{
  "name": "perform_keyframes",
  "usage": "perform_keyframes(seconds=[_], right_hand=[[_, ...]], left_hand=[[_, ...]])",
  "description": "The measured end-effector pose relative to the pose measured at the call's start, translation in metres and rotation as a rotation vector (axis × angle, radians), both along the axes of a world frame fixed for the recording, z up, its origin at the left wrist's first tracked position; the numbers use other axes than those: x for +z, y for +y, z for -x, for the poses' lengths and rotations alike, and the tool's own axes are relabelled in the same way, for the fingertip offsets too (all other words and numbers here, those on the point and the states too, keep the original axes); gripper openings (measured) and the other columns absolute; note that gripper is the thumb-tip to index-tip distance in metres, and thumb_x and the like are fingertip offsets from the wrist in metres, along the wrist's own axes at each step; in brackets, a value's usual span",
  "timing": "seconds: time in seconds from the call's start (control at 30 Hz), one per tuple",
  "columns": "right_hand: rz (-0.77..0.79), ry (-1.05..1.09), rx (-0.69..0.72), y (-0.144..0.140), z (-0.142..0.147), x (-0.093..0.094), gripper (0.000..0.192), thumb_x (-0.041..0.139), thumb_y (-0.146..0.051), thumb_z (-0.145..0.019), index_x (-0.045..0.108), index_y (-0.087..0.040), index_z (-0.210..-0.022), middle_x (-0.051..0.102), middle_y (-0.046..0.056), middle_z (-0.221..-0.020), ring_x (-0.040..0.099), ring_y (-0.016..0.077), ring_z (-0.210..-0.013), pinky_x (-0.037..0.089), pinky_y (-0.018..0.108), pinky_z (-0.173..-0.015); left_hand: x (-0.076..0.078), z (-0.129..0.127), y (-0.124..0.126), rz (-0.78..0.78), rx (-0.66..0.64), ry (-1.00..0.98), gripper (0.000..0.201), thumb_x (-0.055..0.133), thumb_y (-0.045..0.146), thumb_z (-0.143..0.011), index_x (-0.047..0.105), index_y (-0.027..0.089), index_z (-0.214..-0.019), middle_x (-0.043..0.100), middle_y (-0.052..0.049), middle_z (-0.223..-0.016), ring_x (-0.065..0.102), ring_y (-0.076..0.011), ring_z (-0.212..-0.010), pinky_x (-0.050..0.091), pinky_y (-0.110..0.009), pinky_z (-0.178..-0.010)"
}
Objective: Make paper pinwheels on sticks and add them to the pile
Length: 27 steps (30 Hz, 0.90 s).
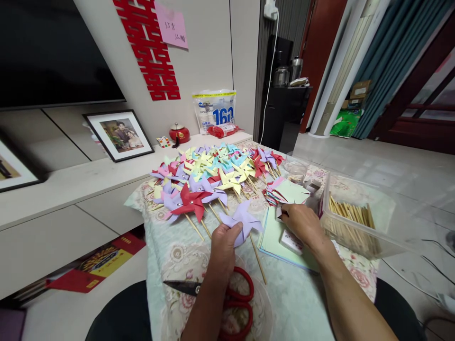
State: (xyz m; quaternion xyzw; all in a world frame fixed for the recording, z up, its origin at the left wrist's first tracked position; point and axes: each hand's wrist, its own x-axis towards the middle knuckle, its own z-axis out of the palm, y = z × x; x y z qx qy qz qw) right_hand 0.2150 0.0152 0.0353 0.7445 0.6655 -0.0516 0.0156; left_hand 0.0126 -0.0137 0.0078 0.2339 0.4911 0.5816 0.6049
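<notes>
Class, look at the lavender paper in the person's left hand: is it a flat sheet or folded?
Folded: the lavender paper, pinched in the left hand, shows pinwheel blades with pointed tips spreading outward.

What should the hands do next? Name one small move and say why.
Perhaps have the right hand, at the small box, feel inside for a fastener: the left hand holds the lavender pinwheel, and the red pinwheel shows a shiny dot at its centre. The box's contents are hidden.

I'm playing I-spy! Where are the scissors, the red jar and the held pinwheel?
Scissors (pixel 244 297): head view, on a red handle.
Red jar (pixel 180 135): head view, on its side.
Held pinwheel (pixel 250 221): head view, on a purple blade.
</notes>
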Motion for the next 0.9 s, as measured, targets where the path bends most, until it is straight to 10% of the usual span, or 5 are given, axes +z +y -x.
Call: perform_keyframes(seconds=[0.9], right_hand=[[-0.019,0.062,0.058,0.002,-0.003,-0.005,0.023,0.05,-0.016,-0.089,0.073,-0.02,-0.092,0.078,0.012,-0.097,0.073,0.0252,-0.088,0.03,0.03,-0.062]], left_hand=[[0.01,-0.03,0.013,-0.063,-0.092,-0.097,0.026,0.084,0.027,-0.058,0.075,0.012,-0.077,0.074,-0.005,-0.066,0.067,-0.0185,-0.062,0.051,-0.028,-0.065]])
